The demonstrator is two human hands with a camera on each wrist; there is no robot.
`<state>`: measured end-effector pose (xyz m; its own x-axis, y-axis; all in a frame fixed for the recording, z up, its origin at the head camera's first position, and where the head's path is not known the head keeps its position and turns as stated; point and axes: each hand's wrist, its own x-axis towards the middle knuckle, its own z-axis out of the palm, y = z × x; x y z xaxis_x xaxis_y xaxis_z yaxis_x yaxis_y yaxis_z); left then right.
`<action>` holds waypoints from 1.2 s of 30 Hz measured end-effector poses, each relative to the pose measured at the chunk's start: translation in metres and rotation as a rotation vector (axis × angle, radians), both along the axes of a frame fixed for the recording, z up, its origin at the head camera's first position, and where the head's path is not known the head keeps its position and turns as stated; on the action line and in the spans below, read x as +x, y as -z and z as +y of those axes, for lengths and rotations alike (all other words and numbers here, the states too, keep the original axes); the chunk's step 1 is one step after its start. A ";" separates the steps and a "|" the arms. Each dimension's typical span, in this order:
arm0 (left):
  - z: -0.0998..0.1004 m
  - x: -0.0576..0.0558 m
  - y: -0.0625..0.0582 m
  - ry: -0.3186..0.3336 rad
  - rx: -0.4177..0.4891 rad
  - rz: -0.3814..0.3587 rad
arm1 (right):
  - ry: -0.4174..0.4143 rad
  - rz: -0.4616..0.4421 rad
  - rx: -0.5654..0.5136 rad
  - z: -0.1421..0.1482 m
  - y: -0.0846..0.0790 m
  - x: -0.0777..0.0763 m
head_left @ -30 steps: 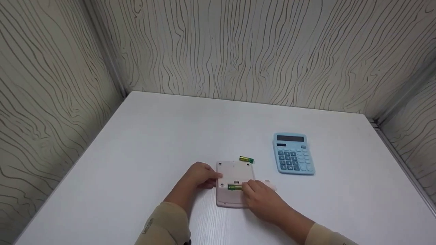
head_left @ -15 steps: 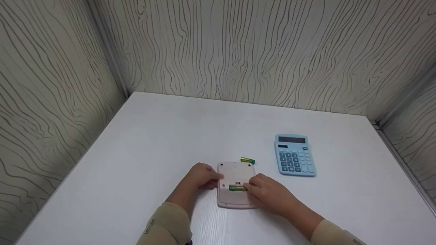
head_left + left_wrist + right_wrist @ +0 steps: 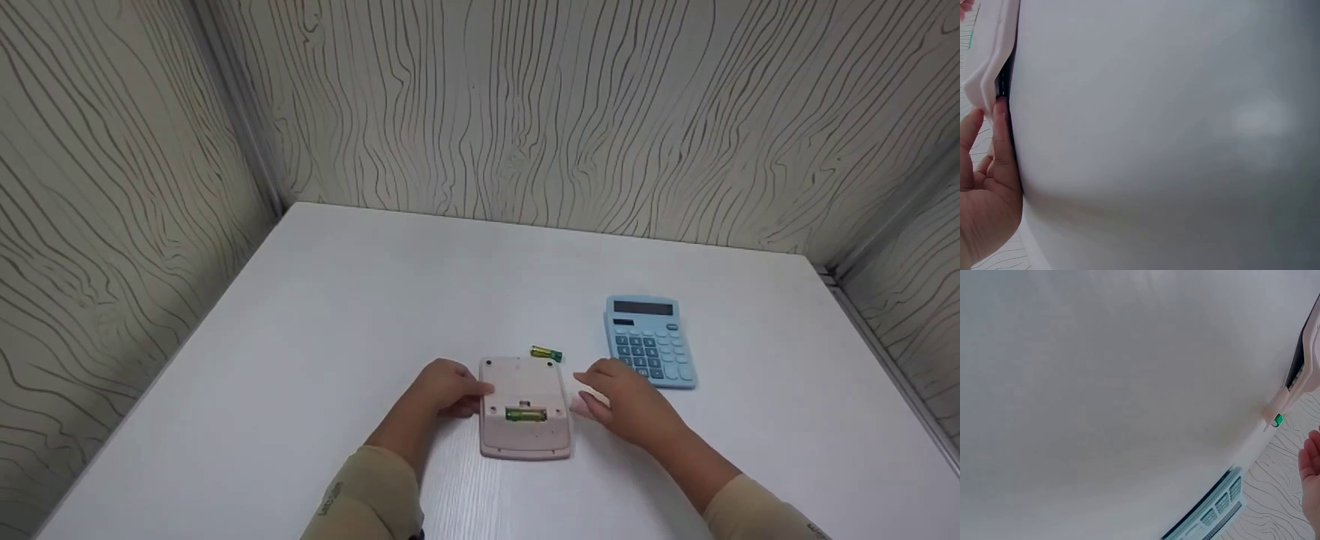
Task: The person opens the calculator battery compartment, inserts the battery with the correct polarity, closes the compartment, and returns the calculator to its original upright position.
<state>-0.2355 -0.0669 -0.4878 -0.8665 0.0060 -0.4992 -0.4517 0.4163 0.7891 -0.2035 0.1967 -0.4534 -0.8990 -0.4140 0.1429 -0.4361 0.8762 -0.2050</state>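
A pale pink calculator (image 3: 525,382) lies face down, its back up. One green battery (image 3: 526,414) sits in the slot in its back, with no cover over it. My left hand (image 3: 450,388) pinches the calculator's left edge, thumb on top and fingers underneath, as the left wrist view (image 3: 994,185) shows from the side. My right hand (image 3: 626,397) hovers at the calculator's right, thumb and fingers apart, nothing between them. Partly hidden by its thumb, a small pale pink cover (image 3: 579,407) lies beside the calculator; the right wrist view also shows this cover (image 3: 1276,405).
Just beyond the calculator's top edge lies a second green battery (image 3: 546,353). A light blue calculator (image 3: 649,341) lies face up to the right, partly overlapped by my right hand. The white table (image 3: 375,300) meets patterned walls (image 3: 525,112) at the back and sides.
My right hand has let go of the battery, which now sits in the slot, and has moved right, off the pink calculator. My left hand has kept its hold.
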 end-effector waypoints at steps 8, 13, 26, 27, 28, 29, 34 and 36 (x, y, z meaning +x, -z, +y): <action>0.000 0.000 0.000 -0.003 0.003 -0.009 | 0.027 -0.118 0.104 0.002 0.007 -0.001; -0.001 0.000 0.000 0.012 0.032 0.007 | 0.039 -0.181 0.154 0.004 0.010 -0.004; -0.001 -0.001 0.002 0.006 0.015 -0.014 | 0.180 -0.305 0.031 0.006 0.022 -0.010; -0.001 -0.001 0.002 0.007 0.015 -0.013 | 0.191 -0.321 0.018 0.005 0.022 -0.011; -0.001 -0.001 0.002 0.006 0.014 -0.012 | 0.202 -0.335 0.006 0.005 0.022 -0.011; -0.001 -0.001 0.002 0.005 0.012 -0.011 | 0.214 -0.349 -0.007 0.004 0.022 -0.012; -0.001 0.000 0.001 0.004 0.021 -0.010 | 0.249 -0.388 -0.077 0.003 0.020 -0.011; -0.002 0.000 0.000 0.007 0.024 -0.010 | 0.253 -0.396 -0.110 0.003 0.019 -0.011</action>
<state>-0.2352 -0.0685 -0.4879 -0.8615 0.0246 -0.5071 -0.4564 0.4002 0.7947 -0.2148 0.2001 -0.4726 -0.9636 -0.1769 -0.2003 -0.0816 0.9086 -0.4095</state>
